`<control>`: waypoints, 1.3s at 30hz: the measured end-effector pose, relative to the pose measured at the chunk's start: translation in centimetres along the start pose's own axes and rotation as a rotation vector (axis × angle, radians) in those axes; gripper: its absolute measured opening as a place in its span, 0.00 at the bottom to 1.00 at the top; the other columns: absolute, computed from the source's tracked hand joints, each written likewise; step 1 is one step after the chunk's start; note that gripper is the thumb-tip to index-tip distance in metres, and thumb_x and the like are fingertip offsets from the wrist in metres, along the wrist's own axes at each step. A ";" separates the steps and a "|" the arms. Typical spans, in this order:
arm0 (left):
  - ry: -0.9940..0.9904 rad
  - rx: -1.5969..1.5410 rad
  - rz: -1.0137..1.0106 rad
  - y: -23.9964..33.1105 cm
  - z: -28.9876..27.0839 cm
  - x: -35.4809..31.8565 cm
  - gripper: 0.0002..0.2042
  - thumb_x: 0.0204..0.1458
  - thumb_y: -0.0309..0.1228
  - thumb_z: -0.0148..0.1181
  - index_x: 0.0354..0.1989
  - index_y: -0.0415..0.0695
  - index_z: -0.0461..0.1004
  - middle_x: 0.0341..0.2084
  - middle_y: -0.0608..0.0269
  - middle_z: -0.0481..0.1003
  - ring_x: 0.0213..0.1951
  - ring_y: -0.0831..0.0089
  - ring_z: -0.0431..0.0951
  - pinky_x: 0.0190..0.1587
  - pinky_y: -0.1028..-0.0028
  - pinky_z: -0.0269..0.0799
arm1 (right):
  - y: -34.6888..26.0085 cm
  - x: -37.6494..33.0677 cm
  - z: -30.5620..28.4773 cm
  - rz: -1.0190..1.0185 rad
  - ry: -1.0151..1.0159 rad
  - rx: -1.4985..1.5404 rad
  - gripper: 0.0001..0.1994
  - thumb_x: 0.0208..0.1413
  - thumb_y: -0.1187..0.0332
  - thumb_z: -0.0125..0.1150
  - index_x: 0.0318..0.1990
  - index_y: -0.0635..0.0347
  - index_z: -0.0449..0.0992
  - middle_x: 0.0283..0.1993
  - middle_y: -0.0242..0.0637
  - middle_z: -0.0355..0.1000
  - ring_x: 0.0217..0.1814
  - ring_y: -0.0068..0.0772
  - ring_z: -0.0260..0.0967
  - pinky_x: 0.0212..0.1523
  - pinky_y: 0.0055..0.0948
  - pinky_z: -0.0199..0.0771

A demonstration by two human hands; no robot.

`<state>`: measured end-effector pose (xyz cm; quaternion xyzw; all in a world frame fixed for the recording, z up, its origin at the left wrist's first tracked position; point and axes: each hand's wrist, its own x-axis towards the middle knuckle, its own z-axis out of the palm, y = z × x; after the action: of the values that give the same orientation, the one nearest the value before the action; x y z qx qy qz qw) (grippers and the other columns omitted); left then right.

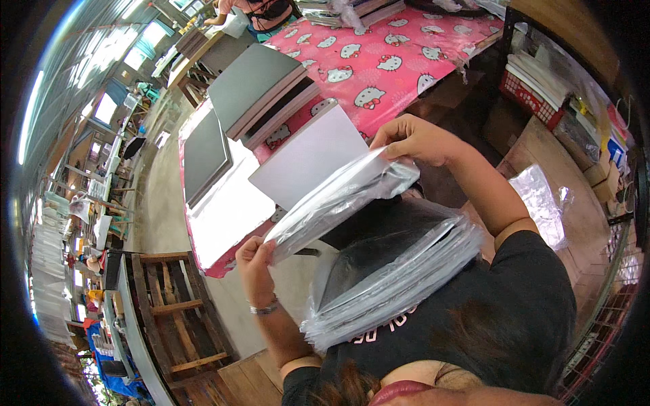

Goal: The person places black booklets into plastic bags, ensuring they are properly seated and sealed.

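Observation:
A clear plastic bag [338, 199] is stretched between my two hands in front of my body. My left hand [256, 262] is closed on its near left corner. At the other end my right hand [409, 141] pinches the bag between thumb and fingers. Against my dark shirt, below the held bag, rests a thick pile of clear plastic bags [396, 284]. Just beyond the held bag, a flat white panel [311, 157] lies on the table, partly covered by the plastic.
The table wears a pink cartoon-cat cloth [379, 81]. A stack of dark grey-topped boards [257, 88] and a smaller grey piece [205, 157] lie there. A wooden pallet [179, 311] stands left, a red basket [531, 95] right. Another person [267, 13] is at the far edge.

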<state>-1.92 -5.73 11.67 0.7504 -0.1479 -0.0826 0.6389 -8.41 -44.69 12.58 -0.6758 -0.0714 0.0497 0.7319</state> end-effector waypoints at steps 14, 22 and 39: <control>-0.569 -0.310 -0.853 -20.7 4.9 -4.2 0.09 0.51 0.32 0.57 0.35 0.39 0.74 0.29 0.63 0.76 0.31 0.73 0.75 0.33 0.74 0.71 | 41.2 -1.3 -12.6 0.473 -0.190 0.073 0.16 0.47 0.82 0.48 0.43 0.57 0.74 0.42 0.35 0.72 0.45 0.29 0.66 0.40 0.28 0.67; 0.071 0.502 -0.291 -32.0 -5.1 -2.7 0.08 0.52 0.32 0.56 0.35 0.40 0.74 0.30 0.63 0.75 0.31 0.72 0.75 0.33 0.73 0.69 | 20.0 4.3 -5.8 0.335 -0.212 -0.005 0.14 0.54 0.62 0.57 0.42 0.64 0.75 0.40 0.36 0.73 0.43 0.26 0.68 0.47 0.27 0.66; 0.143 0.542 0.045 -7.0 -8.6 9.2 0.09 0.43 0.30 0.66 0.32 0.40 0.80 0.23 0.63 0.78 0.27 0.77 0.74 0.33 0.76 0.70 | 11.9 2.8 -2.0 0.184 -0.446 -0.668 0.20 0.59 0.59 0.52 0.53 0.63 0.69 0.54 0.45 0.68 0.57 0.37 0.64 0.58 0.32 0.61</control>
<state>10.28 0.25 6.80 0.8944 -0.1356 0.0271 0.4254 -5.06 -45.23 0.71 -0.8525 -0.1798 0.2343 0.4313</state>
